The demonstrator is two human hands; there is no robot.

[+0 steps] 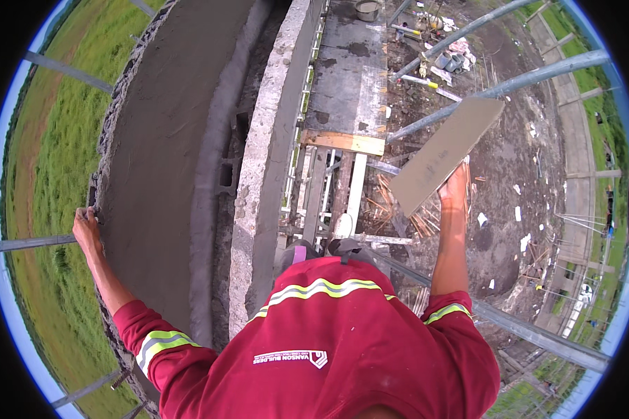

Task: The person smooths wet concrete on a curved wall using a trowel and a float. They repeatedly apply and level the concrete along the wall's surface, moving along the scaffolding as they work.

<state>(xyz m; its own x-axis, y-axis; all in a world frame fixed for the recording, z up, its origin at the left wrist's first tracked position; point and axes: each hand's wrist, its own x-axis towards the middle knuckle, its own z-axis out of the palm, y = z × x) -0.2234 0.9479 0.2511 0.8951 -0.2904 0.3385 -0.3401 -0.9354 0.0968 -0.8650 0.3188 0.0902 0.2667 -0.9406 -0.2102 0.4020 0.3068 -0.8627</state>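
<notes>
My left hand reaches out to the far left, its fingers hooked over the rough outer edge of a wall coated with smooth grey mortar. In my right hand is a long flat plastering float, held out to the right. The float's broad grey-brown face is turned up toward me and slants from lower left to upper right. Its back, and most of the fingers behind it, are hidden.
A lower concrete wall runs close on my left, with hollow blocks in the gap beyond. Ahead lie scaffold planks, a wooden crosspiece and a bucket. Metal scaffold tubes cross on the right, above littered ground far below.
</notes>
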